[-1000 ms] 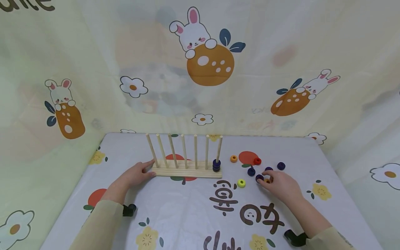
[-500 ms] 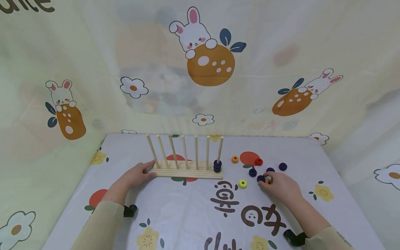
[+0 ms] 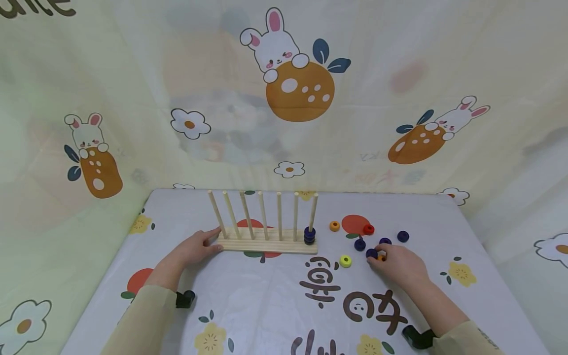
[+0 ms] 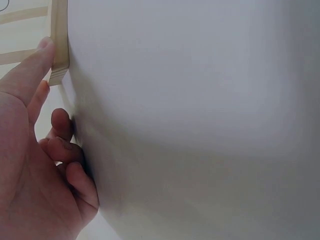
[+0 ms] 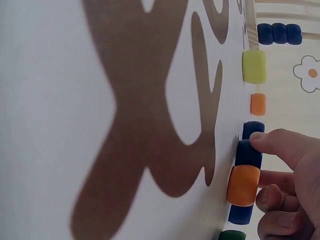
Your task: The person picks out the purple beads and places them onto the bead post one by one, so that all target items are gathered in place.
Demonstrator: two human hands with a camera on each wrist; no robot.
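A wooden peg stand (image 3: 266,245) with a row of upright pegs stands on the table, and its rightmost peg carries a stack of three dark blue beads (image 5: 280,34). At the stand's left end, my left hand (image 3: 194,248) pinches the base between thumb and forefinger; the other fingers curl near the cloth in the left wrist view. My right hand (image 3: 401,266) is among the loose beads, with thumb and forefinger on a dark blue bead (image 5: 249,152) on the table. Next to it is an orange bead (image 5: 243,185), partly covered by this hand in the head view.
Around the right hand lie a yellow-green bead (image 3: 345,261), another orange bead (image 3: 335,226), a red bead (image 3: 369,229) and further dark blue beads (image 3: 403,236). A green bead (image 5: 232,235) shows at the right wrist view's lower edge. Printed cloth covers table and walls.
The view has shifted slightly, moving the table things a little rightward in the picture. Both hands keep their places at the stand and the bead.
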